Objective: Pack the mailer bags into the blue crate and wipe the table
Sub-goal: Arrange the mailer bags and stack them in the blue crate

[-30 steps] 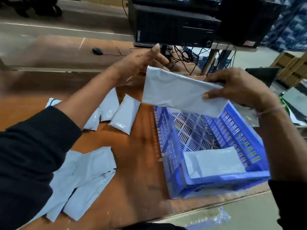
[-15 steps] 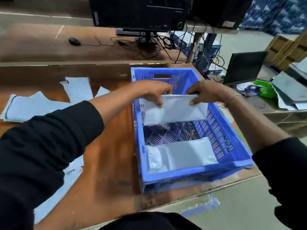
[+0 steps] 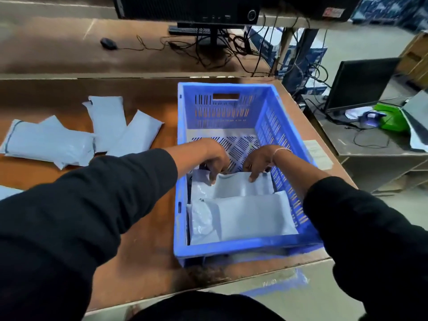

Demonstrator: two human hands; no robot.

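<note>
The blue crate (image 3: 183, 144) stands on the brown table (image 3: 143, 246) in front of me. Two grey mailer bags lie flat on its floor: one at the near end (image 3: 245, 218), a second (image 3: 240, 187) just behind it. Both my hands are down inside the crate at the second bag's far edge. My left hand (image 3: 214, 158) holds its left corner with curled fingers. My right hand (image 3: 258, 162) holds the right part of that edge, fingertips on the bag. Several more mailer bags (image 3: 46, 142) (image 3: 108, 119) (image 3: 136, 133) lie on the table to the left.
Another mailer's edge (image 3: 7, 192) shows at the far left. A second table behind carries a mouse (image 3: 108, 43), cables and a monitor stand (image 3: 209, 35). To the right a lower desk holds a laptop (image 3: 361, 82) and a green object (image 3: 391, 118). The table's near edge runs below the crate.
Both hands have lowered the mailer from above the crate down onto its floor behind the first bag. My head has tipped down, so the crate fills more of the view.
</note>
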